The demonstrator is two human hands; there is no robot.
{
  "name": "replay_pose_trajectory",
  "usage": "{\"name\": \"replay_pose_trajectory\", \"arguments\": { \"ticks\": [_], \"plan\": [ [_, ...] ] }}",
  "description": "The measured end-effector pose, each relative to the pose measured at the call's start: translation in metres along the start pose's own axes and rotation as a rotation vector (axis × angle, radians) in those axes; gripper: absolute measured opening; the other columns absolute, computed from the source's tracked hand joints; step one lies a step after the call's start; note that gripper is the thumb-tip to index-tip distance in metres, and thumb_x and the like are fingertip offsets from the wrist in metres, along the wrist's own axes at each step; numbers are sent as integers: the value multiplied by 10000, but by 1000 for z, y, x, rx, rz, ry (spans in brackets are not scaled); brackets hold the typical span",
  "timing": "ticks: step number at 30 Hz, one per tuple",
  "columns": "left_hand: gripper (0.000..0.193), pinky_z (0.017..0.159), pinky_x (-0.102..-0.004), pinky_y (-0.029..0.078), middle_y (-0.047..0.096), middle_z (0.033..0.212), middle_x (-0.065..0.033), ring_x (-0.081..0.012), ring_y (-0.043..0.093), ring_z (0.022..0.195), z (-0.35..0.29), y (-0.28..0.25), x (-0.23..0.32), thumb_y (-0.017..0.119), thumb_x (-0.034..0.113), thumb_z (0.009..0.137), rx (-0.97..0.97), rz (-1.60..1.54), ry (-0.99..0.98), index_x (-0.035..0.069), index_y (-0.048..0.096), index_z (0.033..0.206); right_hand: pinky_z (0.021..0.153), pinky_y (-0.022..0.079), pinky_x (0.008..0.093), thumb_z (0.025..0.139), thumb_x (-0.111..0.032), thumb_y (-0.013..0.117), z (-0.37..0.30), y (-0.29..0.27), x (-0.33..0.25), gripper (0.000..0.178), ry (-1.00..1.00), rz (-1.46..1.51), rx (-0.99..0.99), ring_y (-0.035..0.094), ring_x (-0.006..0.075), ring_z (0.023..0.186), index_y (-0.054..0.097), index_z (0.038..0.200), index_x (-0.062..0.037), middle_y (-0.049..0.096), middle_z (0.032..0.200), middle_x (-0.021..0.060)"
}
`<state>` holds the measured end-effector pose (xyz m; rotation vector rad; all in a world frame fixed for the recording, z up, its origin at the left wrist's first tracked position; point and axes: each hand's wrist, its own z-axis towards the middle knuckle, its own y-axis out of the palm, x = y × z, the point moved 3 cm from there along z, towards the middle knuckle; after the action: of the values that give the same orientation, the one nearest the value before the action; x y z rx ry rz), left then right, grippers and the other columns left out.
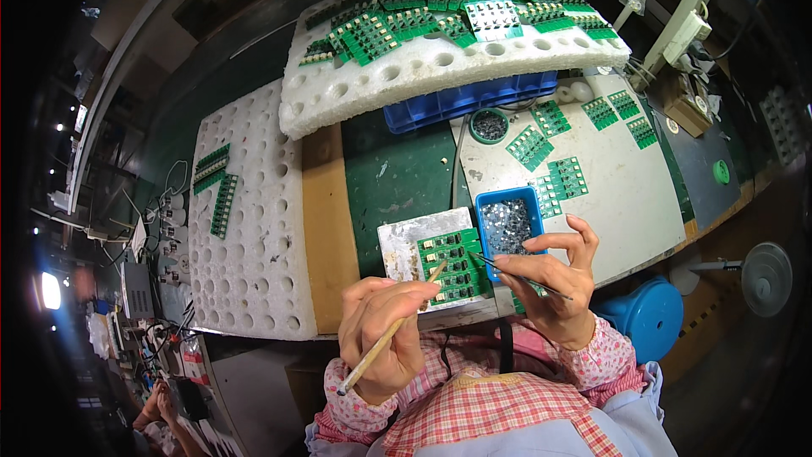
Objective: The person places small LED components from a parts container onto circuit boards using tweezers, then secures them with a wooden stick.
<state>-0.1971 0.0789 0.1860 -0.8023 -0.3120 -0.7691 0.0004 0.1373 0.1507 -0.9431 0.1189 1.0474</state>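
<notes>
A green circuit board panel (pixel 454 267) with rows of small black and pale parts lies on a scuffed silvery plate (pixel 401 241). My left hand (pixel 381 334) is closed around a thin wooden stick (pixel 370 359), its tip over the panel's left part. Dark tweezers (pixel 541 286) are pinched in my right hand (pixel 554 279), their points at the panel's right edge. Just beyond that hand sits a blue tray (pixel 482 220) filled with small silvery and dark parts (pixel 510 225). Whether the tweezers grip a part is too small to tell.
A white foam slab (pixel 406 72) piled with green boards (pixel 368 36) rests over a blue crate (pixel 474 101). Another holed foam slab (pixel 249 262) stands left. A round green dish (pixel 489 125) and loose boards (pixel 530 148) lie right. A blue stool (pixel 647 317) stands beside the table.
</notes>
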Motion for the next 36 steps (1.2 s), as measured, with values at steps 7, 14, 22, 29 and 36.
{"name": "replay_pose_trajectory", "arguments": {
  "ticks": [7, 14, 22, 29, 36],
  "plan": [
    [114, 775, -382, 504, 731, 942, -101, -215, 707, 804, 0, -3, 0, 533, 31, 978, -27, 36, 11, 36, 518, 1091, 1065, 277, 463, 667, -102, 846, 0, 0, -2, 310, -6, -13, -1, 611, 146, 912, 738, 949, -171, 727, 896, -94],
    [107, 767, -381, 508, 730, 933, -99, -216, 703, 790, -1, -1, 1, 519, 40, 988, -17, 50, 15, 31, 506, 1094, 1057, 290, 465, 672, -108, 843, 0, 0, -3, 299, 0, -11, 22, 611, 145, 900, 738, 945, -170, 715, 870, -92],
    [110, 765, -381, 506, 731, 926, -97, -213, 700, 783, -1, -1, 1, 515, 45, 991, -7, 63, 12, 36, 507, 1101, 1056, 292, 467, 670, -108, 842, 0, 0, -2, 296, 7, 2, 18, 613, 151, 899, 739, 942, -164, 718, 875, -88],
    [129, 782, -385, 500, 732, 951, -85, -220, 709, 818, -1, -2, 1, 535, 34, 980, -17, 58, -6, 46, 517, 1107, 1060, 281, 468, 678, -99, 838, -3, 0, -1, 313, -22, 2, 12, 614, 158, 912, 730, 966, -152, 729, 907, -83],
    [128, 794, -390, 498, 729, 980, -79, -228, 705, 837, -1, -2, 0, 539, 28, 977, -10, 50, 2, 50, 539, 1103, 1065, 261, 468, 693, -68, 828, -3, 0, -2, 316, -33, 10, 33, 612, 164, 927, 708, 976, -146, 735, 926, -78]
  ]
}}
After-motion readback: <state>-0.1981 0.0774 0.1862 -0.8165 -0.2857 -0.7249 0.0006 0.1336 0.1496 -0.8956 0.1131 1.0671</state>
